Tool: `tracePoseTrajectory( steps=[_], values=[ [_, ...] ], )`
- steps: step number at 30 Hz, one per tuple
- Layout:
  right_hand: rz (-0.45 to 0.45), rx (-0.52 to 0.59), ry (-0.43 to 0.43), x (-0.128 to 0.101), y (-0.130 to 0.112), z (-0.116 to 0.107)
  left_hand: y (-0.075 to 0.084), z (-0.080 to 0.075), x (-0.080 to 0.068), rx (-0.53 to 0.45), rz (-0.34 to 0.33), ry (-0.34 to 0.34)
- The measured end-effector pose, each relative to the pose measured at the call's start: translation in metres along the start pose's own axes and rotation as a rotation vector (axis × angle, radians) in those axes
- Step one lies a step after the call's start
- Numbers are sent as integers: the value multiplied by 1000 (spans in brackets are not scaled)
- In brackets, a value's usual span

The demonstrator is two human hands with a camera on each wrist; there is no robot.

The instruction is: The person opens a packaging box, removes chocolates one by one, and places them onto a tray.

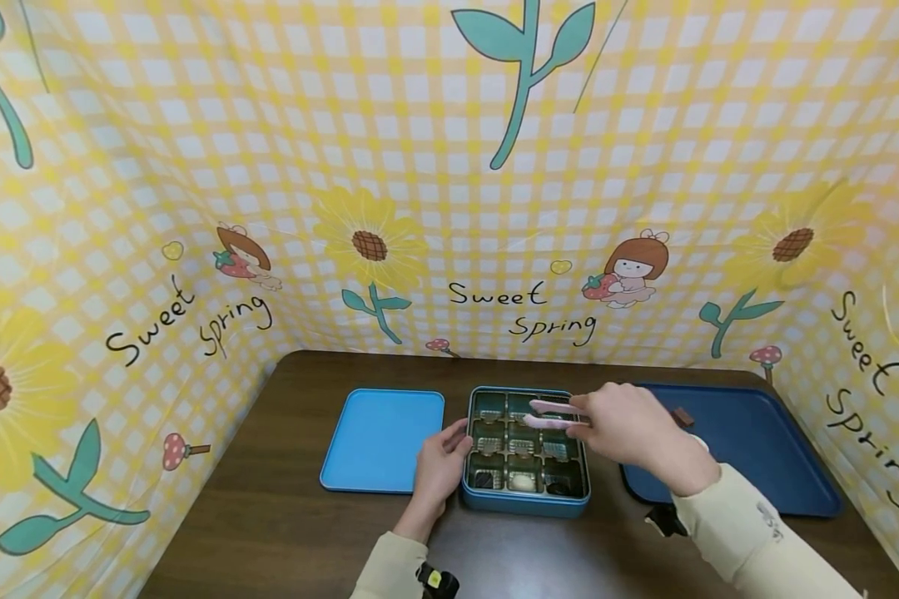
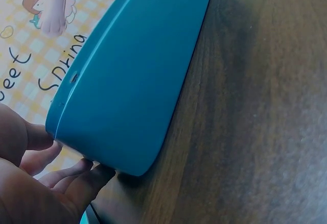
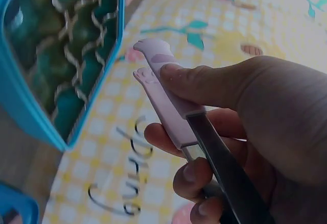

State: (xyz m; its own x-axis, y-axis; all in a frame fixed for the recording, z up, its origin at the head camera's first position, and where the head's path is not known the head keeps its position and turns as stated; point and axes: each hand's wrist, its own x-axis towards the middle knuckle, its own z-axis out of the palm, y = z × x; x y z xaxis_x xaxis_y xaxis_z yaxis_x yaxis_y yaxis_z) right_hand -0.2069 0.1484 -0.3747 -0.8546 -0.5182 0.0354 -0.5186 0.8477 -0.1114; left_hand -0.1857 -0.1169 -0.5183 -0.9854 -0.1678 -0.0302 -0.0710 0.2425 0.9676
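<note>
A blue box point(image 1: 526, 502) stands in the middle of the table, its clear insert divided into several compartments. In its front row lie a dark piece point(image 1: 484, 480) at left, a whitish piece point(image 1: 524, 482) in the middle and another dark piece point(image 1: 558, 487) at right. My left hand point(image 1: 436, 471) touches the box's left side with thumb and fingers, seen close up against the blue wall point(image 2: 127, 81) in the left wrist view. My right hand point(image 1: 633, 424) grips metal tongs with pink paw-shaped tips point(image 3: 162, 104) over the box's back right part. The tips stand apart, with nothing visible between them.
Left of the box lies a light blue lid point(image 1: 384, 441), flat on the brown table point(image 1: 270, 507). A dark blue tray point(image 1: 772, 457) is at the right, bearing a brown piece point(image 1: 682, 417) and a whitish piece point(image 1: 700, 442) partly behind my right wrist. Checked cloth point(image 1: 487, 208) hangs behind and at both sides.
</note>
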Motion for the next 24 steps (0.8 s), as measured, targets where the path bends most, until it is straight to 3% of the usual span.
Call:
tracePoseTrajectory(
  steps=[15, 24],
  values=[
    [-233, -18, -81, 17, -52, 35, -2, 2, 4, -6, -28, 9],
    [-269, -183, -85, 26, -73, 43, -2, 1, 3, -27, -15, -1]
  ],
)
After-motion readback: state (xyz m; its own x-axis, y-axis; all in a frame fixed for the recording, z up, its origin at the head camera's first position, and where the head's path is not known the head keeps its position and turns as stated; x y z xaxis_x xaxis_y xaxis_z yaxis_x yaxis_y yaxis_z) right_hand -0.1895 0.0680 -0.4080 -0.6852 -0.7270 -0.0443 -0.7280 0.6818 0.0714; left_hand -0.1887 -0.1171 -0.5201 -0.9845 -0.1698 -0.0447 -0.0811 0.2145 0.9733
